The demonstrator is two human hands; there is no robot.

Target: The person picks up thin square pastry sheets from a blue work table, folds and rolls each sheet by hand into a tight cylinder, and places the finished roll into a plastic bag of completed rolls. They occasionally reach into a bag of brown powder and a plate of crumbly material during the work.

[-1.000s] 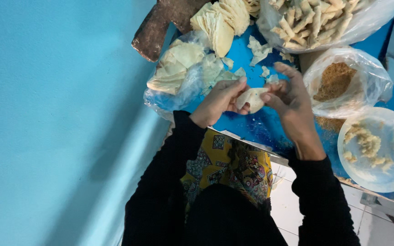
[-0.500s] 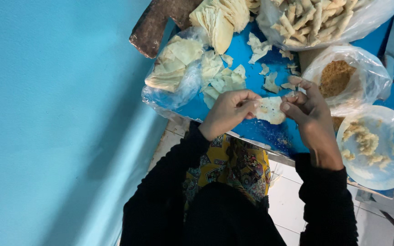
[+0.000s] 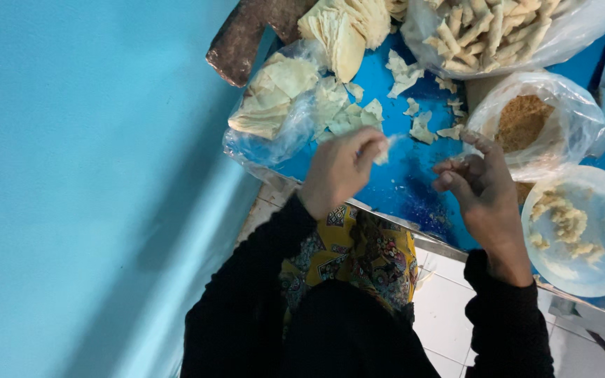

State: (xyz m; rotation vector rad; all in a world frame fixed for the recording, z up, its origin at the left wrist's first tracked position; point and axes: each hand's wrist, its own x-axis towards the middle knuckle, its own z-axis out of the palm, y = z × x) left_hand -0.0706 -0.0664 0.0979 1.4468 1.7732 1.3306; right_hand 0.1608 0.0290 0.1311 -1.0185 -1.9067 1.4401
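My left hand [image 3: 337, 168] pinches a small pale piece of thin dough sheet [image 3: 384, 150] above the blue table [image 3: 400, 189], close to a heap of torn sheet scraps [image 3: 348, 115]. My right hand [image 3: 481, 189] hovers apart from it to the right, fingers loosely curled and spread, with nothing seen in it. It is next to a clear bag of brown crumbs [image 3: 526, 122]. Both arms wear black sleeves.
A clear bag of folded sheets [image 3: 271, 98] lies at the table's left edge, and a bag of rolled pieces [image 3: 498, 31] at the top. A white plate with pale filling [image 3: 586, 231] sits right. A dark wooden block [image 3: 243, 38] lies top left, against a turquoise wall [image 3: 92, 182].
Earlier both hands worked one pale piece together at the centre. They have now drawn apart: the left hand keeps a small piece and the right hand has moved right with nothing in it.
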